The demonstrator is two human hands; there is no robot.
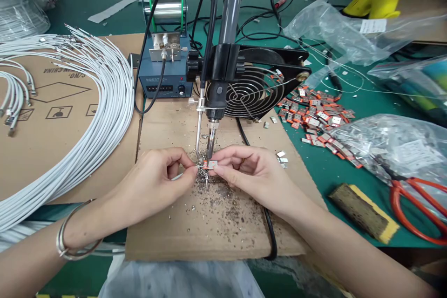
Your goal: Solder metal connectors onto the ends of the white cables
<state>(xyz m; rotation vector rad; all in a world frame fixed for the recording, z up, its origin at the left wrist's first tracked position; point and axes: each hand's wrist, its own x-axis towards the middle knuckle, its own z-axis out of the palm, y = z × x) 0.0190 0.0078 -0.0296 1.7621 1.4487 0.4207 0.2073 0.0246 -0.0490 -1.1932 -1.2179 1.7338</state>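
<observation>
Beneath the tip of a mounted soldering iron [211, 137], my two hands meet. My right hand [249, 172] pinches a small USB plug [213, 164], a silver metal shell with an orange end facing left. From the other side, my left hand [167, 174] is closed in a pinch on what looks like the end of a white cable, mostly hidden by the fingers. The iron's tip is at the plug's orange end, with a thin metal solder feed tube [198, 132] just left of it. Solder bits [202, 179] lie around and below the plug.
A bundle of white cables [115, 130] curves along the left. Behind stand a blue solder feeder [165, 77], a solder spool [167, 11] and a fan [244, 95]. On the right are piled USB plugs [321, 116], a sponge [363, 212] and red-handled scissors [398, 200].
</observation>
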